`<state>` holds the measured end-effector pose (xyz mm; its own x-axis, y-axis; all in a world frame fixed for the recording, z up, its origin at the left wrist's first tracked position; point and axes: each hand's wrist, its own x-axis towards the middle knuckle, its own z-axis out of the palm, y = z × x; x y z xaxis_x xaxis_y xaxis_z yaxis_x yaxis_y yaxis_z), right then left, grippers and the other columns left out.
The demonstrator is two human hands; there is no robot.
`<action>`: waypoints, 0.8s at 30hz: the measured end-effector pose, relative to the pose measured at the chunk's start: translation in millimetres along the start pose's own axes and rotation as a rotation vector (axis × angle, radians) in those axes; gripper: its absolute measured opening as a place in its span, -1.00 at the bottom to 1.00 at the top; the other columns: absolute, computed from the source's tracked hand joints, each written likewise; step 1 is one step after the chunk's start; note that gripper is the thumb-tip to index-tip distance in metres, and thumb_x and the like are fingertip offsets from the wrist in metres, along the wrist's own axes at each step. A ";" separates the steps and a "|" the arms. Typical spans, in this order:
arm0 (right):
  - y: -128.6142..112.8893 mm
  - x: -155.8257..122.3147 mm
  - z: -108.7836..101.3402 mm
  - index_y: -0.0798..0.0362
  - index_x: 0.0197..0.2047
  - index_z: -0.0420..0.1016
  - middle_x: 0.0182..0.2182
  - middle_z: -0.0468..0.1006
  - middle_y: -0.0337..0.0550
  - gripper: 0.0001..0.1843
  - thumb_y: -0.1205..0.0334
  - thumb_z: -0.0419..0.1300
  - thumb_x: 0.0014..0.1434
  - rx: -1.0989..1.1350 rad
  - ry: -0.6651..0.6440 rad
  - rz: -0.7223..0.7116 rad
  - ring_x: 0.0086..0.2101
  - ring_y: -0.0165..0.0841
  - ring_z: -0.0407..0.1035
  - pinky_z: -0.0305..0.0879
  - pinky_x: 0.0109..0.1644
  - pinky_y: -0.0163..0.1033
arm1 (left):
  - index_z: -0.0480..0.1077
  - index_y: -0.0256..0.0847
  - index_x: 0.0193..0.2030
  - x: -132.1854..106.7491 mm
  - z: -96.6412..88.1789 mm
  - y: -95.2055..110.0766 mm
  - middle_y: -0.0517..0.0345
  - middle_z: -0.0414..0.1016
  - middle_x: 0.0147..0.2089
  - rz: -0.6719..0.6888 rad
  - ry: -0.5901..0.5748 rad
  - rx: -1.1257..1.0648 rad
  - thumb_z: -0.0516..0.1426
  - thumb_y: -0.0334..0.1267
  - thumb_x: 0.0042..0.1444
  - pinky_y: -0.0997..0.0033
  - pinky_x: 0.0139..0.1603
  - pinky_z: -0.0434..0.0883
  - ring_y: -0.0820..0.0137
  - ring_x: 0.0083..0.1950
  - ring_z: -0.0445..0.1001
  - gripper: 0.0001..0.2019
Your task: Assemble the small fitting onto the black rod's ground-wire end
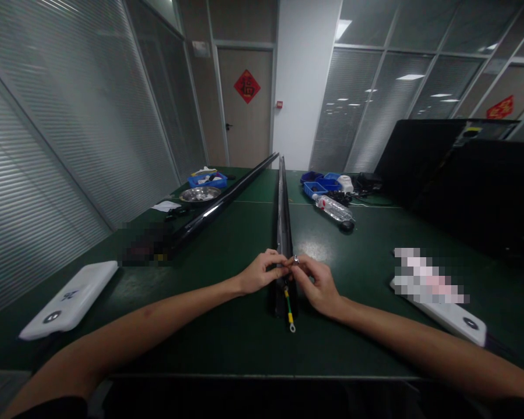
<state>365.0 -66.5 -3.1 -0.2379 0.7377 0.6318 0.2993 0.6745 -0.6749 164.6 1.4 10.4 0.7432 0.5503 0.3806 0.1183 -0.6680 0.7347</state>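
Observation:
A long dark metal channel [283, 215] runs away from me down the middle of the table. At its near end my left hand [264, 272] and my right hand [317, 284] meet, thumbs and fingers pinched together over the channel. What sits between the fingertips is too small and too covered to make out. A ring [296, 259] shows on a right-hand finger. Just below the fingers lies a green-and-yellow wire [289, 305], ending in a metal ring terminal [292, 327] that points toward me.
A second long black bar [220, 203] lies diagonally on the left. Beyond it are a metal bowl [201, 194] and a blue tray [207, 180]. To the right are blue bins [321, 184] and a plastic bottle [334, 208]. White devices [72, 299] flank both arms.

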 end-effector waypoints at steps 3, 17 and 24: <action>1.0 0.0 0.9 0.05 -0.05 0.46 -0.41 0.52 -0.20 -0.84 0.20 0.09 0.43 0.009 0.010 0.017 -0.50 -0.40 0.41 0.32 -0.43 -0.32 | 0.48 -0.27 -0.23 -2.0 0.3 4.8 0.09 0.48 -0.25 0.007 0.004 0.016 0.07 -0.08 0.39 0.37 -0.04 0.30 0.30 -0.12 0.38 -0.69; 4.5 6.8 4.2 0.07 -0.09 0.49 -0.45 0.53 -0.24 -0.83 0.18 0.13 0.40 0.004 0.020 0.009 -0.49 -0.39 0.43 0.36 -0.36 -0.31 | 0.43 -0.26 -0.16 -3.1 -0.3 5.9 0.05 0.48 -0.19 0.084 -0.037 0.148 0.03 -0.29 0.37 0.32 0.02 0.36 0.29 -0.10 0.41 -0.83; 5.5 5.9 4.3 0.07 -0.12 0.50 -0.40 0.55 -0.20 -0.82 0.18 0.12 0.41 -0.056 0.023 -0.036 -0.47 -0.39 0.43 0.35 -0.35 -0.31 | 0.40 -0.27 -0.17 -4.8 -0.1 5.5 0.04 0.45 -0.20 0.095 -0.050 0.169 0.03 -0.34 0.32 0.32 -0.03 0.37 0.27 -0.09 0.39 -0.87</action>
<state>361.3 -58.3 -4.7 -0.2286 0.7114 0.6645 0.3420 0.6978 -0.6293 161.6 -4.9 12.6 0.7874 0.4583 0.4122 0.1521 -0.7925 0.5907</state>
